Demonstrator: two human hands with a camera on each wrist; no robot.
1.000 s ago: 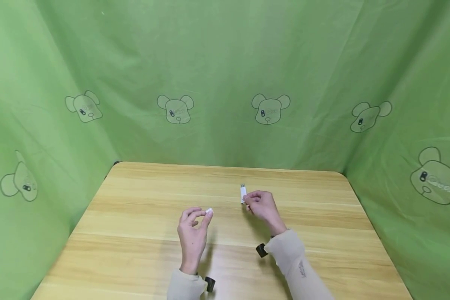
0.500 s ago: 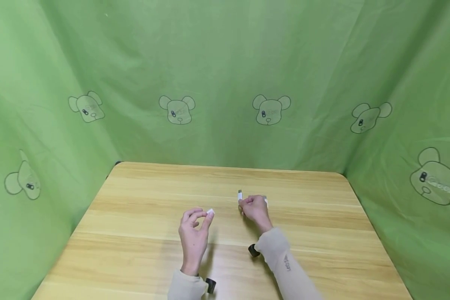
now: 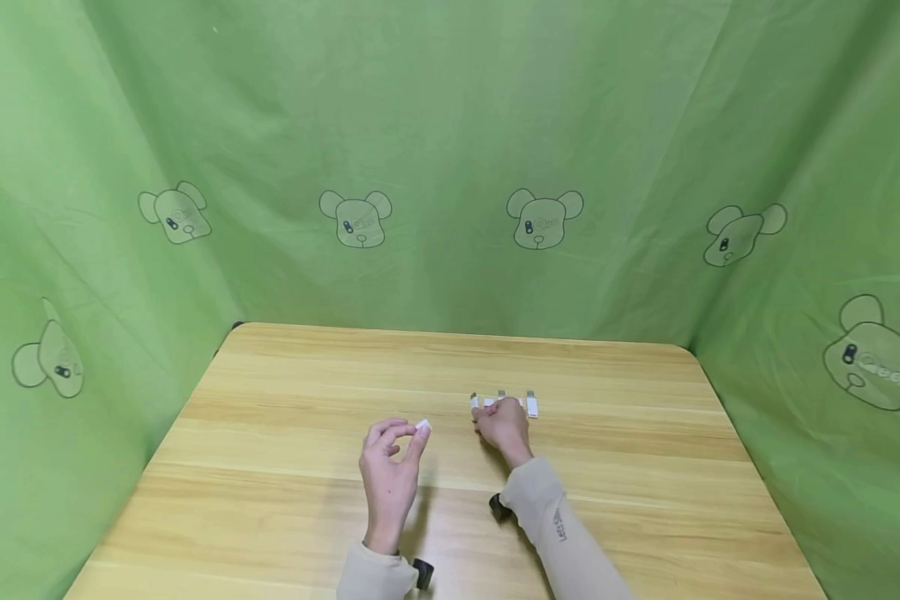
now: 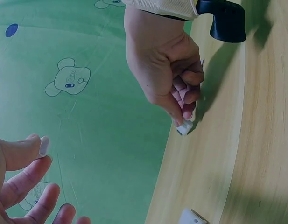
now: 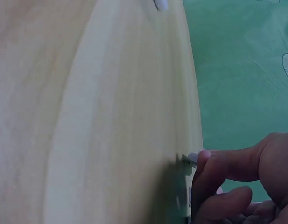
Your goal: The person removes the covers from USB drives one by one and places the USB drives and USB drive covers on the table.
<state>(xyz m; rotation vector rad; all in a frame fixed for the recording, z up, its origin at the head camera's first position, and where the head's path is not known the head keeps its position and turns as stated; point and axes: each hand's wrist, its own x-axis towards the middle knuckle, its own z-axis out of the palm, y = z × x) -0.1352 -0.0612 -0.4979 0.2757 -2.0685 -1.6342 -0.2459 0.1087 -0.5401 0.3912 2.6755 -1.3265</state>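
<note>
Plainly, a light-green fabric curtain (image 3: 450, 108) printed with outlined bear heads (image 3: 360, 223) is surrounding the space, and a pale, wood-grained bench (image 3: 285, 367) with rounded far corners is standing before it. Two beige fabric sleeves (image 3: 581, 550) are reaching over the bench.

The right grip, a bare hand (image 3: 504, 425), is pinching one item low over the bench, thumb and forefinger standing apart by only its thickness, other fingers curling in. The left grip, also a bare hand (image 3: 392, 479), is hanging above the bench, thumb and forefinger pinching a smaller piece, the remaining fingers bending loosely.

In the right pinch, a slim white stick with a dark tip (image 3: 475, 403) is pointing toward the curtain; whether it is touching the bench is not showing clearly. Just right of that grip, a second slim white stick with a grey plug end (image 3: 532, 407) is lying on the bench. Both are looking light, stiff and probably slippery; the flat sides of the white body seem the best hold, sparing the tip.

Smallest, a white, blocky, cap-like piece (image 3: 423, 425) is poking from the left pinch; it is probably light and hard, offering room for just two fingertips.
</note>
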